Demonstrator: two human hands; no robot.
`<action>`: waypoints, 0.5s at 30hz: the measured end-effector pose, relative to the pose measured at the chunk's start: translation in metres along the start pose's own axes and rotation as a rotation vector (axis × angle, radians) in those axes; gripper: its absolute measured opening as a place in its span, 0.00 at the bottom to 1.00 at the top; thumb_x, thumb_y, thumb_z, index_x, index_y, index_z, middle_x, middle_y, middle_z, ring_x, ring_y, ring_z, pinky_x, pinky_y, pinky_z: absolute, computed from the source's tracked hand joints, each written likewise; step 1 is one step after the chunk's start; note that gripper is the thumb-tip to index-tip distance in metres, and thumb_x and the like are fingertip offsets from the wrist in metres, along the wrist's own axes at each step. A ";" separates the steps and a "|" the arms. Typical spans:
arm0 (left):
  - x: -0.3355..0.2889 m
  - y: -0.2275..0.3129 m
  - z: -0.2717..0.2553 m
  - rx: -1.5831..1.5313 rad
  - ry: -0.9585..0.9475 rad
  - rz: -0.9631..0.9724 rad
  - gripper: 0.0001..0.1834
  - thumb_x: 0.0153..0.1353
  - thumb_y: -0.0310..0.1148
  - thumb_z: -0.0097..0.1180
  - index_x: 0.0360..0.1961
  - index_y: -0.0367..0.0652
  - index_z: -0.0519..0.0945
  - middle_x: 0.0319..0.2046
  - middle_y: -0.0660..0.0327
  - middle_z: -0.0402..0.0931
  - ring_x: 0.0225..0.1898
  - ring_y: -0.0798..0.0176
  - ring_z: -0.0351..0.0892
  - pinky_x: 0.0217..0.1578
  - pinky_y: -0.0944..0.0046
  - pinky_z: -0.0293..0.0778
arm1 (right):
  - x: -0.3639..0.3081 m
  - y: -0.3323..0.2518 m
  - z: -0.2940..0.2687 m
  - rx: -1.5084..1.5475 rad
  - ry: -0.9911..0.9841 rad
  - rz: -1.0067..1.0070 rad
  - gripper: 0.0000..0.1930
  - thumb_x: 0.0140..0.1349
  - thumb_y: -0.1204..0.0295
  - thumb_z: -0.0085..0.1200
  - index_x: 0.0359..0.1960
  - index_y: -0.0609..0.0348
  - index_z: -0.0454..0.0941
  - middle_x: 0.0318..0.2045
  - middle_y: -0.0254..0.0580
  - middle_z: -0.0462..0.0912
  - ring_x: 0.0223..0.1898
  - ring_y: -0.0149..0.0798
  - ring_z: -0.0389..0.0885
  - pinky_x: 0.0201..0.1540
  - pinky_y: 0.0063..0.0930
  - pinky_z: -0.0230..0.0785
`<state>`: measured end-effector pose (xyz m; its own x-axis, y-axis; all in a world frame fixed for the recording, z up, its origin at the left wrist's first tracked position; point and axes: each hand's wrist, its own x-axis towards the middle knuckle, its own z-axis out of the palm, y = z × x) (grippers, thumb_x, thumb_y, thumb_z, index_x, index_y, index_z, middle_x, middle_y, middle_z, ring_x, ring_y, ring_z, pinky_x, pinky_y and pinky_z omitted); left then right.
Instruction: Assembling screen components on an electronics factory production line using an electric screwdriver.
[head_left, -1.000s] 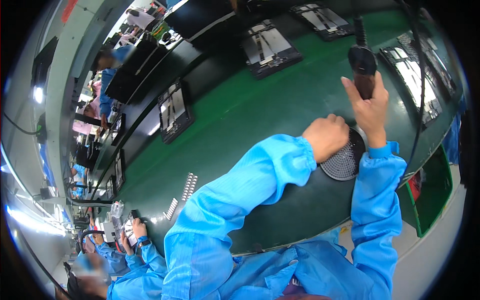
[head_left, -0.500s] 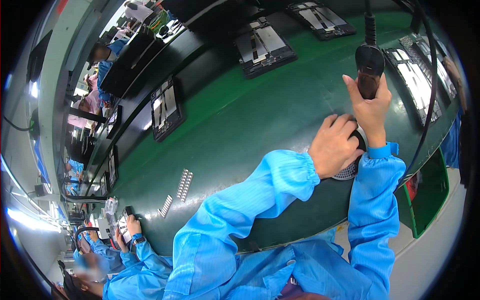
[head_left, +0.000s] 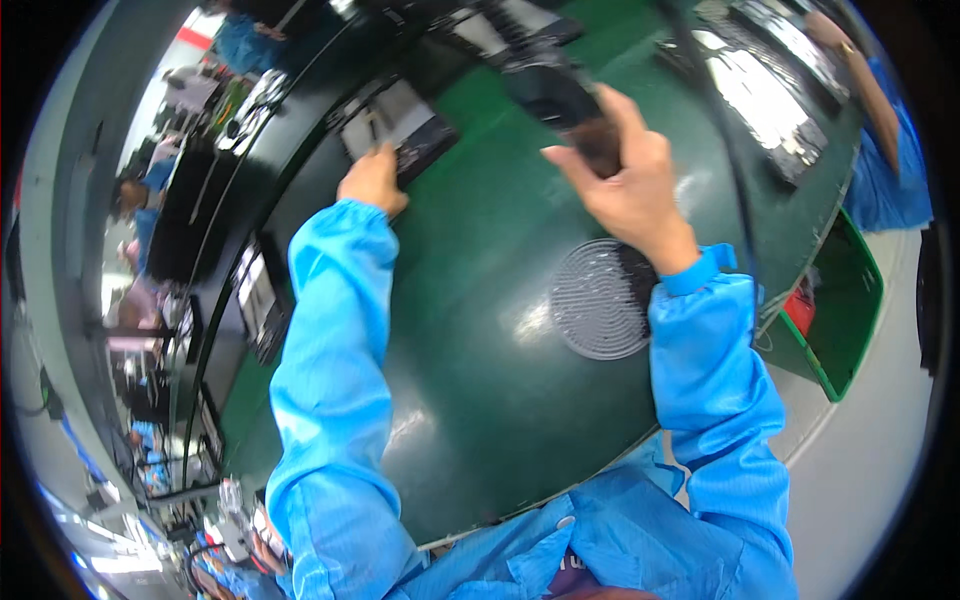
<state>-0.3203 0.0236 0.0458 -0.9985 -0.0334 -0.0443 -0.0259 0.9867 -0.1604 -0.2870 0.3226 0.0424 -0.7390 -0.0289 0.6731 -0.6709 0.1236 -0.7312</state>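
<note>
So the left hand (head_left: 372, 180) had come off the round grey ribbed mat (head_left: 598, 298) it was pressing half a second earlier and stretched way out across the green bench (head_left: 480, 400) to a dark tray (head_left: 400, 130), fingers touching its near edge; can't tell if it had closed on it. The right hand (head_left: 625, 185) stayed clenched around the black handheld tool (head_left: 560, 95) and had lifted higher, so it looked like fetching the next piece.

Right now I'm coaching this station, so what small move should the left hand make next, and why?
Probably close the left hand on the dark tray and draw it nearer: the fingers rest at its near edge, while the right hand holds the black tool raised.
</note>
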 end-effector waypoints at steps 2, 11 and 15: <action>0.003 -0.002 0.004 0.004 0.057 -0.031 0.28 0.37 0.23 0.59 0.45 0.39 0.69 0.44 0.46 0.74 0.46 0.42 0.74 0.45 0.49 0.72 | 0.001 0.009 -0.001 -0.130 -0.019 -0.061 0.31 0.49 0.73 0.65 0.54 0.63 0.64 0.27 0.43 0.81 0.27 0.34 0.82 0.31 0.25 0.74; -0.081 -0.024 -0.018 -0.056 0.556 -0.037 0.25 0.37 0.28 0.52 0.42 0.40 0.78 0.39 0.49 0.78 0.40 0.48 0.78 0.42 0.54 0.73 | 0.000 0.009 0.000 -0.007 -0.061 0.019 0.28 0.48 0.72 0.66 0.51 0.63 0.68 0.32 0.46 0.82 0.31 0.39 0.82 0.34 0.26 0.73; -0.178 0.014 -0.014 -0.287 0.661 0.207 0.24 0.32 0.23 0.58 0.39 0.37 0.77 0.37 0.49 0.77 0.41 0.45 0.77 0.45 0.54 0.72 | -0.005 0.007 0.007 -0.098 0.055 0.015 0.29 0.39 0.66 0.70 0.44 0.59 0.70 0.29 0.51 0.80 0.30 0.51 0.81 0.31 0.35 0.74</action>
<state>-0.1439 0.0456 0.0657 -0.8032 0.1704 0.5709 0.2439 0.9683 0.0541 -0.2882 0.3170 0.0335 -0.7427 0.0276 0.6690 -0.6483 0.2203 -0.7288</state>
